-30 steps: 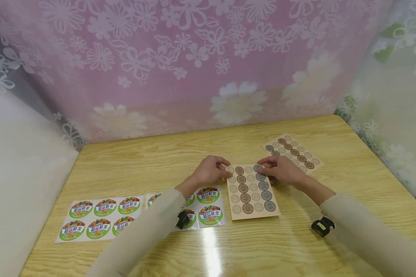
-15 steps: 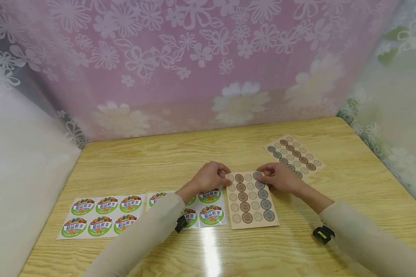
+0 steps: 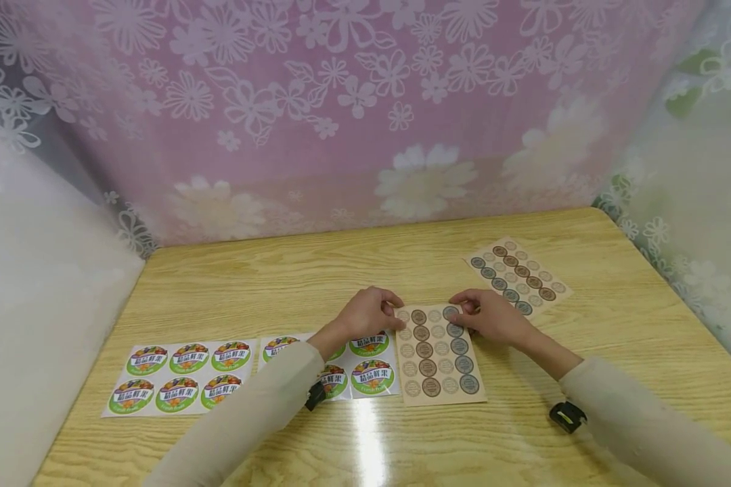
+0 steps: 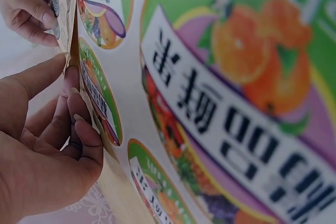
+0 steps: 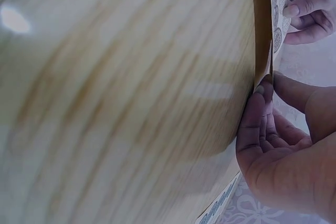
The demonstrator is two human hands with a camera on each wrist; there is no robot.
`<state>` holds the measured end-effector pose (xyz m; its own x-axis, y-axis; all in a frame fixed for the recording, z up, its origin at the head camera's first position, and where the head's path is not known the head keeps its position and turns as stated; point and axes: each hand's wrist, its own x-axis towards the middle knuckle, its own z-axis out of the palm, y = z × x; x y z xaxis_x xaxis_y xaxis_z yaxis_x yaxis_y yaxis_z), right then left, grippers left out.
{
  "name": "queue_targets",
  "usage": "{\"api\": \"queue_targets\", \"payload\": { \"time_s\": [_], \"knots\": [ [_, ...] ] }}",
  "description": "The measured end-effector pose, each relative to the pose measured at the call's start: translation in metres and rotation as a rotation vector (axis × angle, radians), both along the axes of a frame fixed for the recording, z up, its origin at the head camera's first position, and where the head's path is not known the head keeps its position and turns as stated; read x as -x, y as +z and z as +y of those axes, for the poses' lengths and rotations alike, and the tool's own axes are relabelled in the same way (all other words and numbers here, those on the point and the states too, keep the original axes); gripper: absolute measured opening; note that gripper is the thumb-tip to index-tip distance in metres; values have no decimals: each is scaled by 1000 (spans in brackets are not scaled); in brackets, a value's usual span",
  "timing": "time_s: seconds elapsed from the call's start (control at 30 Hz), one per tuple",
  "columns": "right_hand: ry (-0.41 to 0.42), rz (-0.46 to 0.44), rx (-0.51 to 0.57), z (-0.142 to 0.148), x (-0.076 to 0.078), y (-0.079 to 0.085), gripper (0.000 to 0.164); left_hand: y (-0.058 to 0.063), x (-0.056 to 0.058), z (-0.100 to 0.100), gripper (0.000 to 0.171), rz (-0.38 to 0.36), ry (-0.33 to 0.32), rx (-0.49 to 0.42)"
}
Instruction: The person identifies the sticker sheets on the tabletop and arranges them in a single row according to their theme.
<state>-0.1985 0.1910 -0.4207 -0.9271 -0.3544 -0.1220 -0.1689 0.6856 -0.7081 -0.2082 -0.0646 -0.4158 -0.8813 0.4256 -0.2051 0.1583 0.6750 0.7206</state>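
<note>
In the head view a tan sheet of round brown, grey-blue and pale stickers point(image 3: 441, 358) lies in front of me, its near edge toward me. My left hand point(image 3: 368, 316) pinches its far left corner between thumb and fingers. At the far right corner, my right hand point(image 3: 493, 316) pinches it the same way. The left wrist view shows the left hand point(image 4: 52, 140) with the sheet's edge between thumb and fingertips. In the right wrist view, the right hand point(image 5: 289, 140) holds the edge, and the sheet stands a little off the wood near there.
A white sheet of round fruit stickers point(image 3: 158, 408) lies at the left. Another such sheet point(image 3: 392, 385) is partly under my left forearm, beside the tan one. A second tan sticker sheet point(image 3: 536, 311) lies askew at the back right of the wooden table point(image 3: 268, 270).
Both hands have brought the tan sheet a little toward me and slightly left, beside the fruit stickers. Their pinch on its far corners stays the same.
</note>
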Motion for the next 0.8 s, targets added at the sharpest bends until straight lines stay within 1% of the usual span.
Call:
{"api": "queue_targets", "payload": {
  "time_s": [0.13,0.37,0.67,0.8],
  "knots": [
    [2,9,-5,-1,0,-2,39,-1,0,0,37,19,-5,15],
    [8,31,7,0,0,-3,36,-2,-1,-2,37,28,-20,2],
    [-5,35,7,-1,0,-5,35,-5,-1,-3,36,40,-20,6],
    [-3,59,15,-2,-1,-4,34,-7,0,-3,35,47,-12,-2]
  ]
}}
